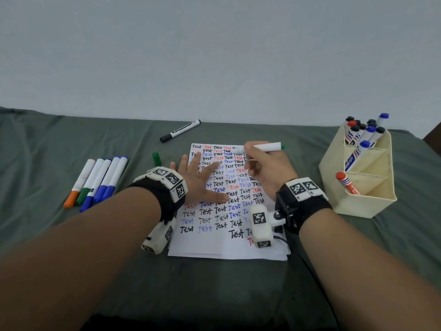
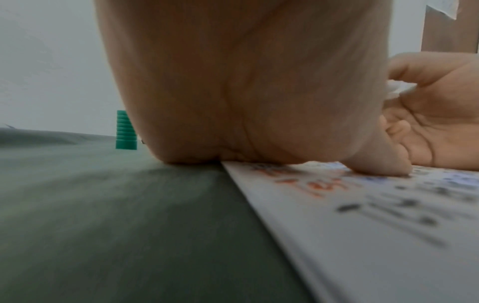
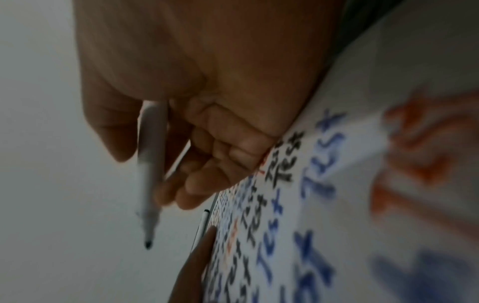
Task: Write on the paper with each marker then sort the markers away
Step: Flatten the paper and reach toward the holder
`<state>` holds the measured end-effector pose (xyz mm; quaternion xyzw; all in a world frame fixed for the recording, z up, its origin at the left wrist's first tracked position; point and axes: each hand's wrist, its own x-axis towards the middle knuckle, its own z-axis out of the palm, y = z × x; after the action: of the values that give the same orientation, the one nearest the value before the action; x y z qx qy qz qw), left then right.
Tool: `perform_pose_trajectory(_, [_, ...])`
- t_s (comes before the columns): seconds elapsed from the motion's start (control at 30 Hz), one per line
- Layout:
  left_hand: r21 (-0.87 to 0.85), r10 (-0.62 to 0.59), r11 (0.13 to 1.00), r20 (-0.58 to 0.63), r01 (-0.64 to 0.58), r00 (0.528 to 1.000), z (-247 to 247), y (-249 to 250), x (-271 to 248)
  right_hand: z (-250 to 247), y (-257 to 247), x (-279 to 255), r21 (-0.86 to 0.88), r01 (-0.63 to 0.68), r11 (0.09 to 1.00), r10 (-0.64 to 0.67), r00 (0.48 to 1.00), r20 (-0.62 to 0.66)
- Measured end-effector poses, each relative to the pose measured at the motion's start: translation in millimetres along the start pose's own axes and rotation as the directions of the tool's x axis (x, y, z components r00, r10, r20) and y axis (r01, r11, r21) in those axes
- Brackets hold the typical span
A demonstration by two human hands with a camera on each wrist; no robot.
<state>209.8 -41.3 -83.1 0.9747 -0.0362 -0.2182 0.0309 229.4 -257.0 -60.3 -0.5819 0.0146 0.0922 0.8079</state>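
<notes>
Gripping an uncapped white marker (image 1: 263, 147) with a green end, the right hand (image 1: 267, 170) curls its fingers round the barrel above the paper (image 1: 214, 244), a white sheet crowded with "Test" in black, red and blue. The left hand (image 1: 199, 180) lies flat on the sheet, fingers spread. A green cap (image 1: 156, 158) stands beside the paper.

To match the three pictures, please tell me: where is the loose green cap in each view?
Head: green cap stands on the cloth, just left of the paper.
Left wrist: cap stands left of the palm.
Right wrist: not in it.
Shared landmark: the paper with "Test" writing.
</notes>
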Motion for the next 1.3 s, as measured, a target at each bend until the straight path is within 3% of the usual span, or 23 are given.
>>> perform_pose_trajectory(0.1, [0.017, -0.002, 1.000, -0.007, 0.002, 1.000, 1, -1, 0, -8, 7, -7, 0.000, -0.078, 0.997, 0.077, 0.985, 0.152])
perform_pose_trajectory(0.23, [0.027, 0.018, 0.999, -0.032, -0.017, 0.999, 0, -2, -1, -16, 10, -9, -0.010, -0.059, 0.998, 0.059, 0.990, 0.132])
perform_pose_trajectory(0.33, [0.033, 0.057, 0.998, -0.150, -0.052, 0.987, -8, -12, -6, -16, 9, -10, -0.035, -0.039, 0.999, 0.042, 0.993, 0.114])
perform_pose_trajectory(0.4, [0.024, 0.041, 0.999, -0.318, -0.035, 0.947, -17, -24, -13, -17, 9, -10, -0.049, -0.036, 0.998, 0.041, 0.992, 0.118])
perform_pose_trajectory(0.47, [0.020, -0.024, 0.999, -0.495, 0.039, 0.869, -23, -39, -18, -17, 10, -11, -0.050, -0.037, 0.998, 0.043, 0.991, 0.127])
perform_pose_trajectory(0.53, [-0.009, -0.124, 0.990, -0.557, 0.144, 0.821, -25, -56, -22, -16, 13, -10, -0.055, -0.031, 0.998, 0.038, 0.991, 0.130])
perform_pose_trajectory(0.63, [-0.099, -0.254, 0.967, -0.493, 0.236, 0.833, -28, -78, -22, -16, 17, -6, -0.069, -0.026, 0.997, 0.035, 0.990, 0.137])
perform_pose_trajectory(0.73, [-0.185, -0.274, 0.959, -0.426, 0.213, 0.862, -35, -85, -20, -18, 21, -2, -0.079, -0.015, 0.997, 0.027, 0.989, 0.146])
perform_pose_trajectory(0.8, [-0.257, -0.281, 0.949, -0.435, 0.181, 0.855, -39, -77, -19, -18, 23, -1, -0.090, 0.005, 0.996, 0.010, 0.986, 0.167])
perform_pose_trajectory(0.93, [-0.398, -0.205, 0.917, -0.458, 0.007, 0.865, -40, -46, -22, -19, 24, -1, -0.089, 0.015, 0.996, 0.003, 0.979, 0.204])
perform_pose_trajectory(1.03, [-0.360, -0.095, 0.930, -0.436, -0.077, 0.895, -40, -21, -21, -20, 24, 0, -0.075, 0.017, 0.997, 0.000, 0.976, 0.216])
perform_pose_trajectory(1.3, [-0.387, -0.013, 0.907, -0.418, -0.165, 0.908, -37, 7, -15, -20, 24, -1, -0.112, 0.036, 0.993, -0.009, 0.971, 0.237])
